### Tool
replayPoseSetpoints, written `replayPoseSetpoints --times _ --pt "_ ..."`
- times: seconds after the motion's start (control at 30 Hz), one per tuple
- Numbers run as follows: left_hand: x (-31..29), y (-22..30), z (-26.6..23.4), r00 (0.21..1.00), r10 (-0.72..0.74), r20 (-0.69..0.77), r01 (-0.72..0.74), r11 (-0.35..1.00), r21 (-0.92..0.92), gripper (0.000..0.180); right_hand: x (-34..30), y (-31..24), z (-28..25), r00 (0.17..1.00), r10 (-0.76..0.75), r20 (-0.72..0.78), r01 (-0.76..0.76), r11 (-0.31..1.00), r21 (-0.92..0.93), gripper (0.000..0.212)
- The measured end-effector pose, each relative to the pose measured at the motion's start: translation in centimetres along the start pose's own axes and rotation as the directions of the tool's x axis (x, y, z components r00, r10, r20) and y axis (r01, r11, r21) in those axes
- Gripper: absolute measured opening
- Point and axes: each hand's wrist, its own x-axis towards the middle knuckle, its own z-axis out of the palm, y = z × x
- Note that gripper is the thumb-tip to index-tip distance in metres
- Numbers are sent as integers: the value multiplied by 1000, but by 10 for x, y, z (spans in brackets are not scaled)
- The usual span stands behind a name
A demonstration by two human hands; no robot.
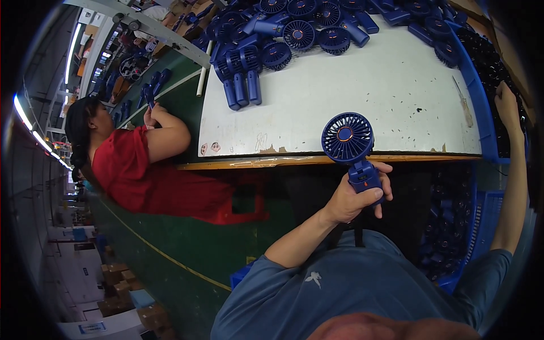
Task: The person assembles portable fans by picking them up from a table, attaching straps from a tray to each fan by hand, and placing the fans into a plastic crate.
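My left hand (357, 195) is wrapped round the handle of a dark blue handheld fan (347, 136). The fan is upright in front of the table's near edge, with its round grille and orange-ringed hub facing me. Far to the right, my right hand (508, 107) reaches into a blue bin (473, 85) filled with small black pieces (481, 54). Its fingers look curled together down at those pieces; whatever they grip is too small or hidden to name.
More blue fans (298, 35) lie heaped along the far side of the white table (340, 90), which has small dark specks on it. A blue crate (484, 218) of fans stands below right. At left, a person in red (133, 158) handles a fan beside another bench.
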Motion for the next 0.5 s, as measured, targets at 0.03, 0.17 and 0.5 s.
replayPoseSetpoints --times 0.03,0.17,0.5 --pt "0 1 0 1000 -11 1 11 1000 9 48 0 7 0 997 19 -70 -19 1000 -2 7" --pt "0 2 1 999 -22 -35 25 995 96 45 1 10 -3 920 -107 -377 134 990 47 14" --pt "5 -3 8 969 61 -240 40 919 392 36 -131 -187 -53 975 -167 -145 220 787 576 22"
